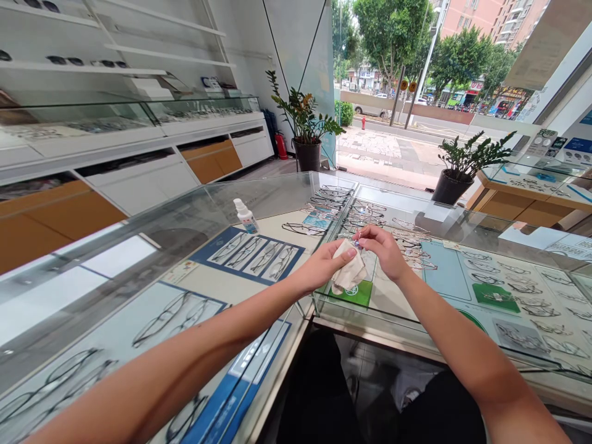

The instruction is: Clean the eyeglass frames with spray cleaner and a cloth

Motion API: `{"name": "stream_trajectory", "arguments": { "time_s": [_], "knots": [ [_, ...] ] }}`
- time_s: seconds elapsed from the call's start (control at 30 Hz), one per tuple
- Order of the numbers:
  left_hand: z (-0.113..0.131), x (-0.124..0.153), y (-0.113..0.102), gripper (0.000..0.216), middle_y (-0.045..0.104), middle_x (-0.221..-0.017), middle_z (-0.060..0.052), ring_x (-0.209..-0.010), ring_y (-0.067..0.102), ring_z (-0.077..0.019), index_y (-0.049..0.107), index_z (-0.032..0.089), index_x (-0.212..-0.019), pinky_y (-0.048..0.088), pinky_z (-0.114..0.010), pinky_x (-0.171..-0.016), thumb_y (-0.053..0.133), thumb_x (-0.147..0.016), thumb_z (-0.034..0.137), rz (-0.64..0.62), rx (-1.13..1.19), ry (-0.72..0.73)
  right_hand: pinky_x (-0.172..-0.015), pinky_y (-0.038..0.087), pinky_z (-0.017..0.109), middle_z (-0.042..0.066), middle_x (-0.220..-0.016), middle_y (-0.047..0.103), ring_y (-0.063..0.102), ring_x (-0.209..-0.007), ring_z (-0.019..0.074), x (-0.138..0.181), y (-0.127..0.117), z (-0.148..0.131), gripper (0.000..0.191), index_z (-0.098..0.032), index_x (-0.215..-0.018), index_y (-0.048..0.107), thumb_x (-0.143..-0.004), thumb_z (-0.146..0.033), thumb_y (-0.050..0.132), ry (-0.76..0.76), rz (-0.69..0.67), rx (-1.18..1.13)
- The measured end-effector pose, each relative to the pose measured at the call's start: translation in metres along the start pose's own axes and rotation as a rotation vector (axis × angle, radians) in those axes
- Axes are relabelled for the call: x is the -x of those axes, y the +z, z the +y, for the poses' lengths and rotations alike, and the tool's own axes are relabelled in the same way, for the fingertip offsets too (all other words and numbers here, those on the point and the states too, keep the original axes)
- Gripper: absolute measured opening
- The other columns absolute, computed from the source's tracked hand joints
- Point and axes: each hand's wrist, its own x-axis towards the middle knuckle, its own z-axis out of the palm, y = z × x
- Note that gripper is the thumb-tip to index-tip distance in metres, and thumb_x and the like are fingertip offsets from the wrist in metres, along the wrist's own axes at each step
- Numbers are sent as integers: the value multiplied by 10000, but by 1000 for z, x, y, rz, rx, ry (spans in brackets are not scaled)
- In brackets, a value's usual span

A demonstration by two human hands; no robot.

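My left hand [322, 266] is closed on a beige cleaning cloth [350, 270], held above the glass display counter [259, 203]. My right hand [383, 248] pinches a thin pair of glasses [356, 237] against the cloth; the frame is small and mostly hidden by my fingers. Both hands meet over the corner where two counter sections join. A small white spray bottle [245, 216] stands on the glass to the left of my hands.
Rows of eyeglass frames [351, 213] lie under the glass on blue and green mats. Wall shelves and cabinets [139, 166] run along the left. Two potted plants, one at the back [305, 132] and one on the right [456, 169], stand by the window.
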Motion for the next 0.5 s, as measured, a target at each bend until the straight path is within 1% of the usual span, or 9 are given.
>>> {"name": "stream_trajectory", "arguments": {
  "time_s": [0.07,0.2,0.5],
  "knots": [
    [-2,-1,-1,611,651,-812,-19,-689,562,-137,607,146,-942,434,-250,-642,764,-756,707,-6,1,8,-758,456,339,12,-826,675,567,-771,174,2,1,-1,171,-226,-828,662,-768,-378,712,-41,5,94],
    [-3,-3,-2,606,614,-775,3,-671,528,-122,602,146,-931,404,-239,-642,781,-744,694,-4,19,8,-747,427,347,5,-780,652,541,-729,174,5,4,-2,127,-234,-864,641,-805,-336,691,-102,25,247],
    [-1,-2,0,638,600,-768,17,-653,518,-109,613,145,-954,400,-231,-624,831,-687,681,42,63,-35,-744,425,351,22,-864,683,561,-754,177,6,5,-2,98,-230,-898,633,-828,-298,645,-139,2,286]
  ]
}}
